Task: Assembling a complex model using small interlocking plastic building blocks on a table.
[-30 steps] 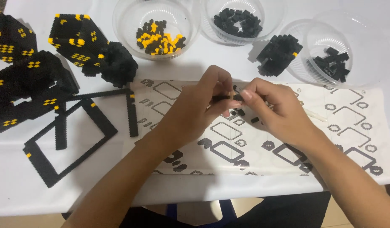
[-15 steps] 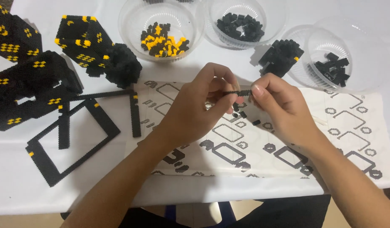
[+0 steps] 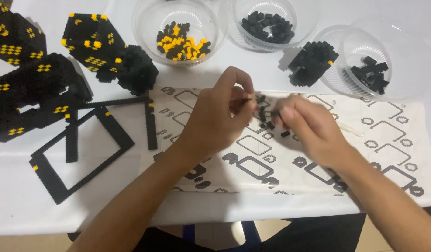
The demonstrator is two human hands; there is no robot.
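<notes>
Several black block panels (image 3: 33, 88) and a frame (image 3: 80, 154) lie finished on the desk (image 3: 19, 210). Both hands, left (image 3: 215, 116) and right (image 3: 308, 128), pinch a small black piece (image 3: 263, 113) above the instruction sheet (image 3: 392, 140); bowls (image 3: 180, 28) hold many loose blocks, so much seems left.

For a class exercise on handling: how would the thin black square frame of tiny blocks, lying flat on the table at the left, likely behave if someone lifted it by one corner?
The black square frame is probably light, being narrow strips around an open middle. It would likely flex or snap apart, since it looks built from many small blocks. Lying flat, it should not roll.
</notes>
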